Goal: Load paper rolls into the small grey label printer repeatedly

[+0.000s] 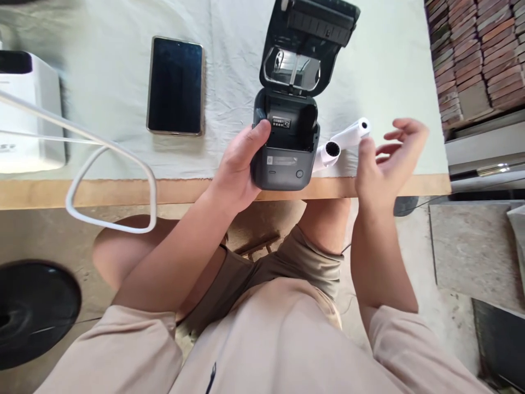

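Dark grey plastic forms the body of a small label printer (283,180), which the seated person holds upright at the front edge of the table (184,191). Its lid (315,41), with a clear window, stands fully raised at the back, so from my place I see the open paper bay, with a small printed sticker (281,122) inside. On the front face there is a round power button (299,174).

The left hand (238,161) grips the printer by its left side. Its thumb is pressed on the rim of the bay; the other fingers pass behind the body, and I cannot tell how they lie.

The right hand (385,161) is raised at the right, with fingers loosely bent and thumb apart from them, pinching nothing that I can see. Close to this thumb lies a slim white paper roll (348,135); whether they touch, I cannot tell. Another roll, with a wide dark core (333,148), lies between it and the printer, partly hidden by the printer.

On the pale cloth (233,49), left of the printer, a touchscreen device (175,85) lies flat, its screen dark. Farther left, a white cable (152,197) makes a loop over the wooden edge.
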Demonstrator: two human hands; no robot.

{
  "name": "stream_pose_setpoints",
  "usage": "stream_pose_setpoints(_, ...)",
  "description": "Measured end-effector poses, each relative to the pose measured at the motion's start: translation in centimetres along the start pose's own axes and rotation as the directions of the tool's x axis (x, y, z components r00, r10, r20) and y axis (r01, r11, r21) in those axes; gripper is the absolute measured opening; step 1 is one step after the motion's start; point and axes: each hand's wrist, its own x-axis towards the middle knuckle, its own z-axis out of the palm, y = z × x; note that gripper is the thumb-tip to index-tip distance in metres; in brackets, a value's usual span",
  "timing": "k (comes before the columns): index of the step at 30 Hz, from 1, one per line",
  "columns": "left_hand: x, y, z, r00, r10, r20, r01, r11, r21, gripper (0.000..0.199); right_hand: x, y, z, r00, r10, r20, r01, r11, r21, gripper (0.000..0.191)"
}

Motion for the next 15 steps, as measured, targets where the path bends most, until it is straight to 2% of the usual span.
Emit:
stream_pose_setpoints(2,0.0,0.0,0.1,1.000,-0.008,-0.030,0.009,1.000,0.021,0.026,1.4,1.8,1.4,0.999,0.033,0.038,-0.030,0.997,-0.075,0.054)
stream_pose_setpoints(5,0.0,-0.1,0.1,1.000,0.000,-0.022,0.000,1.000,0.026,0.025,2.6,3.8,3.4,0.978,0.095,0.186,-0.058,0.979,-0.197,0.050)
stream_pose_setpoints(8,0.0,-0.2,0.0,1.000,-0.001,0.002,0.001,1.000,0.002,0.018,2.5,5.4,4.1,0.972,0.075,0.221,-0.035,0.983,-0.180,0.045)
stream_pose_setpoints(12,-0.2,0.0,0.1,0.999,-0.044,-0.014,0.044,0.999,0.001,0.013,2.5,7.1,3.5,0.995,0.054,0.088,-0.059,0.997,0.048,0.065)
stream_pose_setpoints(15,-0.2,0.2,0.1,0.998,-0.061,-0.027,0.061,0.998,0.001,0.020,3.2,5.7,2.5,0.999,0.042,0.011,-0.043,0.956,0.289,0.066)
